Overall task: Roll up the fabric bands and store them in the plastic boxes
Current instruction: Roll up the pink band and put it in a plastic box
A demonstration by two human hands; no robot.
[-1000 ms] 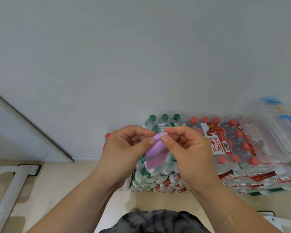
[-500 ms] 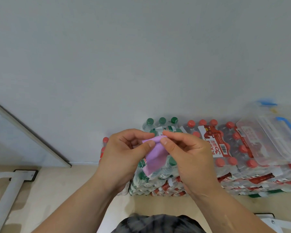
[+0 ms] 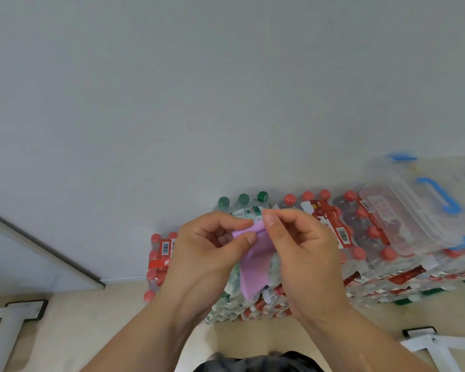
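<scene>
Against a plain grey wall (image 3: 226,89) sit shrink-wrapped bottle packs (image 3: 360,253) with red labels reading "30" above a barcode and a clear, blue-handled box (image 3: 408,210) on top, while left hand (image 3: 210,253) and right hand (image 3: 304,253) pinch the soft lilac band (image 3: 254,269), its tail hanging.

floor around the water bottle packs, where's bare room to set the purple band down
Bare floor lies left of the bottle packs, between them and the white frame foot, and in front of them on the right, up to the white bracket. The pack tops are crowded: caps everywhere, and the clear plastic box fills the right end. Both the left hand and right hand pinch the purple band.
</scene>
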